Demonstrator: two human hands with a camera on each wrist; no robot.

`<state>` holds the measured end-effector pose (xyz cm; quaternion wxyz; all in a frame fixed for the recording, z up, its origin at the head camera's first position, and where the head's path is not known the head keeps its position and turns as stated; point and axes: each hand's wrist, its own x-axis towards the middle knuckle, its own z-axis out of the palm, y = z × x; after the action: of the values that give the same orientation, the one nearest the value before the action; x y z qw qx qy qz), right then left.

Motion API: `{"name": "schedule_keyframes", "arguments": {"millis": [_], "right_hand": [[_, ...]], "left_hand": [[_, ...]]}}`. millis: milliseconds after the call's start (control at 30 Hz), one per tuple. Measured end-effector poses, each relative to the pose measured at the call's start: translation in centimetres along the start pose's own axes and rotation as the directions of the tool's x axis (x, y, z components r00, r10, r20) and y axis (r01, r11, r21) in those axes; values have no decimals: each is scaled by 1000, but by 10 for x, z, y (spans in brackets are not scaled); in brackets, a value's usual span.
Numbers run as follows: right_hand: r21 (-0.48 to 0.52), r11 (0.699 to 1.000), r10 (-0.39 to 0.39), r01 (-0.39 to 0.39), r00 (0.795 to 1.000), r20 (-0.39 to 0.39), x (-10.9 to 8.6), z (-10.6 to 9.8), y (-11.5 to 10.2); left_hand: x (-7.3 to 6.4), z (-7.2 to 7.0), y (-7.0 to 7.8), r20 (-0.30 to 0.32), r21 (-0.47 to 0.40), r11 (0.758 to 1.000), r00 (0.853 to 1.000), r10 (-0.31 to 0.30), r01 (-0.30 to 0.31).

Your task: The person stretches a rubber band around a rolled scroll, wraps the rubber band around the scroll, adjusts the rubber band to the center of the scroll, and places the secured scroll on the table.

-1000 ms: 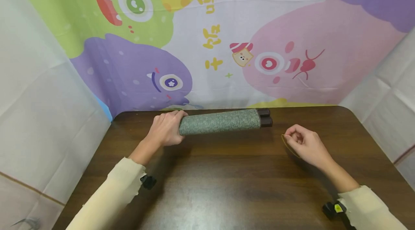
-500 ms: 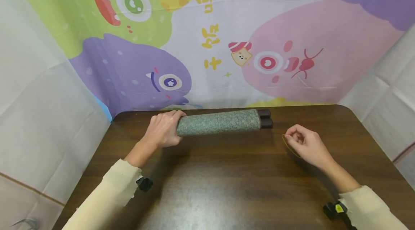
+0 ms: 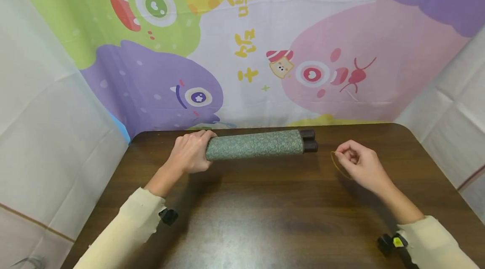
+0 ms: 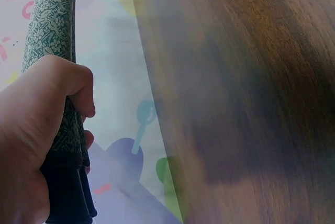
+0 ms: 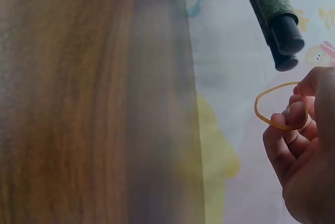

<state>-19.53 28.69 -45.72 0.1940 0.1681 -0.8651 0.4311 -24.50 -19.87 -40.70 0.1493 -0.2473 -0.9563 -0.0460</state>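
In the head view my left hand [image 3: 192,151] grips one end of a rolled scroll [image 3: 255,145] covered in green floral-patterned cloth. Two dark rod ends [image 3: 310,141] stick out side by side at its right. The left wrist view shows the thumb bent over the patterned cloth [image 4: 51,20], and two more dark rod ends [image 4: 68,190] below the hand. To the right of the scroll, apart from it, my right hand [image 3: 361,163] pinches a thin yellow rubber band [image 5: 257,106]. That band hangs as an open loop from the fingertips in the right wrist view.
Under both hands lies a dark brown wooden table [image 3: 261,218]. A cloth backdrop [image 3: 261,105] with cartoon monsters rises behind its far edge. White sheets [image 3: 49,105] hang at both sides. Dark wrist cameras [image 3: 168,216] sit on both sleeves.
Over the last second my left hand and the scroll shift slightly left. The right hand lifts a little, and more of the rubber band's loop shows.
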Motion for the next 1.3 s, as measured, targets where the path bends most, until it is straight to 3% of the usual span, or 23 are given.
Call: {"name": "schedule_keyframes", "arguments": {"millis": [500,767,1000,1167,1300], "right_hand": [[99,995,40,-33,997,-73,14,-15,-5],[166,982,97,-87,994,-54,14,-14,-6],[348,931,137,-110,989,-55,14,-11,-7],[425,902,118,-78,991,-67,13,-8,-5],[514,857,91,-45,994,-65,11,-6,-2]], "left_hand": [[-2,2,0,-26,15,1000,1000,14,-13],[0,2,0,-16,20,1000,1000,8,-8],[0,3,-1,-13,17,1000,1000,6,-5],[1,6,-3,-24,18,1000,1000,13,-13],[2,7,-4,-29,20,1000,999,20,-19]]}}
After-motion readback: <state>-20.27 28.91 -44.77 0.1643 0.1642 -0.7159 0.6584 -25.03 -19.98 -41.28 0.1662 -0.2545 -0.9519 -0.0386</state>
